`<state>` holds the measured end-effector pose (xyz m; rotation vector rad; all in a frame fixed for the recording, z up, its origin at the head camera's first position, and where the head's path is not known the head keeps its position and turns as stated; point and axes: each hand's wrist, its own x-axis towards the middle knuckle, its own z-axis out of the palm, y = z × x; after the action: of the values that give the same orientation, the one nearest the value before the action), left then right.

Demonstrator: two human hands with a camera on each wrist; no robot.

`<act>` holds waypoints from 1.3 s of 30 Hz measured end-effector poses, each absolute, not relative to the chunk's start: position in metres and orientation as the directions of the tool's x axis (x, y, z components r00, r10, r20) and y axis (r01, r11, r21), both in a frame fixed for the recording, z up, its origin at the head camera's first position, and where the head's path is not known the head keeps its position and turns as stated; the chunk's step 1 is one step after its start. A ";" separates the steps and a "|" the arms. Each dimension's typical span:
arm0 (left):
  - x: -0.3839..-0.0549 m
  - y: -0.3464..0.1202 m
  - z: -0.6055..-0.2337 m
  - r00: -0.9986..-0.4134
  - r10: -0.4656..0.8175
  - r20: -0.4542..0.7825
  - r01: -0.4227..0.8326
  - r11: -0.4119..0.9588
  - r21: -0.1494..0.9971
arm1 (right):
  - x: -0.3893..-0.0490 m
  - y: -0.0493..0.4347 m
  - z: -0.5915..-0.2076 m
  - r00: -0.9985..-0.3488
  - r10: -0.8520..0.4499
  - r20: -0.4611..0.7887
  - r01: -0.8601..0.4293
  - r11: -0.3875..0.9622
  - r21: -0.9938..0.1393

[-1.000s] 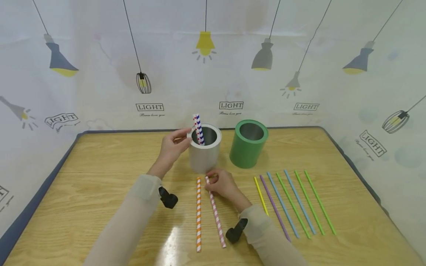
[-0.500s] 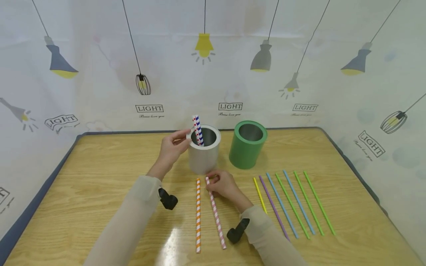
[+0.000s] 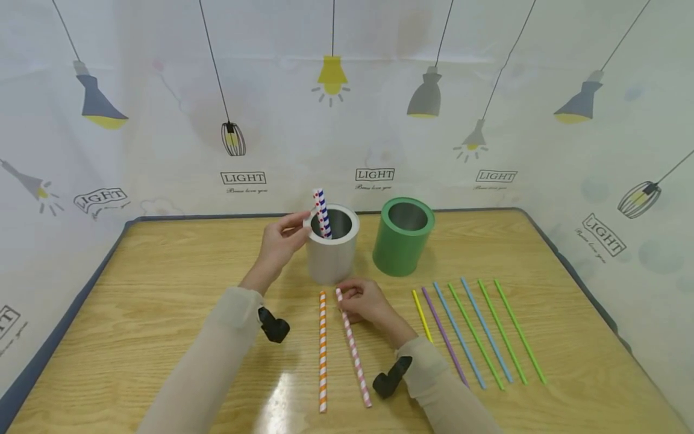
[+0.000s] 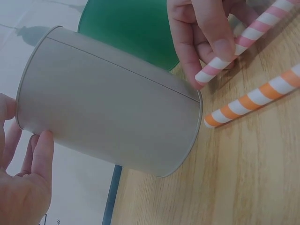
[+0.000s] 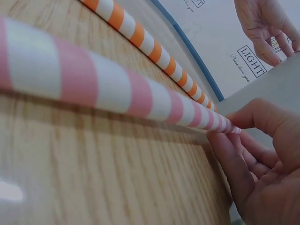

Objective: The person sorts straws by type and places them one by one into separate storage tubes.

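My left hand (image 3: 279, 241) grips the left rim of a light grey can (image 3: 332, 256). Two straws, one with red dots and one with blue stripes (image 3: 324, 212), stand leaning inside that can. In front of it, my right hand (image 3: 368, 301) pinches the far end of a pink-and-white striped straw (image 3: 355, 355) between thumb and fingers; the right wrist view shows this pinch (image 5: 262, 159) closely. The straw lies along the wooden table; whether its tip is lifted I cannot tell. Parallel on its left is an orange-and-white striped straw (image 3: 323, 355), untouched.
A green can (image 3: 402, 247) stands right of the grey one. Several thin plain straws lie in a row at the right, from a yellow straw (image 3: 422, 313) to a green straw (image 3: 519, 331). A printed backdrop (image 3: 293, 150) borders the wooden table (image 3: 179, 289) behind.
My right hand and wrist have shifted slightly to the right, and the pink-striped straw has moved a little with them. The left hand stays at the grey can's rim.
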<state>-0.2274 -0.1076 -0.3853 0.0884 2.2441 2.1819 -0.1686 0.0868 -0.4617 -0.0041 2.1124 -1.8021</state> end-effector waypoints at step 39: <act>-0.227 -0.109 -0.384 -0.998 0.062 0.000 0.002 0.027 1.000 | -0.187 0.115 -0.376 -0.969 -0.246 -0.020 0.003 0.069 -0.998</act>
<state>-0.2273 -0.1088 -0.3838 0.0693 2.2201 2.1600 -0.1866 0.1146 -0.3763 -0.2490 2.1541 -2.0114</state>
